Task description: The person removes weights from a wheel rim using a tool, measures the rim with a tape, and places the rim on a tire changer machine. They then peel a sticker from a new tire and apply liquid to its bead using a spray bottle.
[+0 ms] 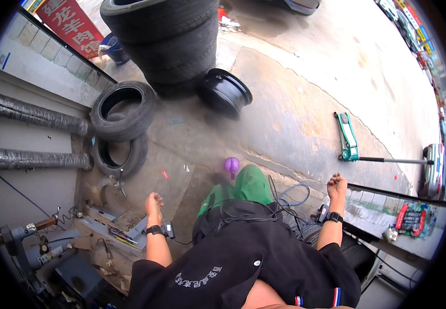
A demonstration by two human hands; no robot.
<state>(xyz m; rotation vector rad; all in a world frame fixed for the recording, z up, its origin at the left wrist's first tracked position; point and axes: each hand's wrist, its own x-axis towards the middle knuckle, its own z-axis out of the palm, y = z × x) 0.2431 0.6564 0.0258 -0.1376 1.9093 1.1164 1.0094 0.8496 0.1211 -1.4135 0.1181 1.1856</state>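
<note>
In the head view, both hands are held up, well apart, on either side of the lap. The fingers of the left hand point(154, 206) are loosely bent, with nothing seen between them. The right hand point(337, 186) is likewise half curled and appears unloaded. Nearest the left hand, long-handled hand tools point(123, 236) are laid on the low equipment at the left. Nearest the right hand, the handle point(387, 160) of a green floor jack point(353, 152) is extended over the ground. Dark cables point(233, 207) are draped across the lap, and a wrist unit point(168, 229) with a cord is worn at the left wrist.

For good practice, the fingers should be kept relaxed and the wrists straight. Slack should be left in the cord so that neither arm is restrained. The cables are judged a snag hazard; they should be kept clear of both forearms and of the jack handle.
</note>
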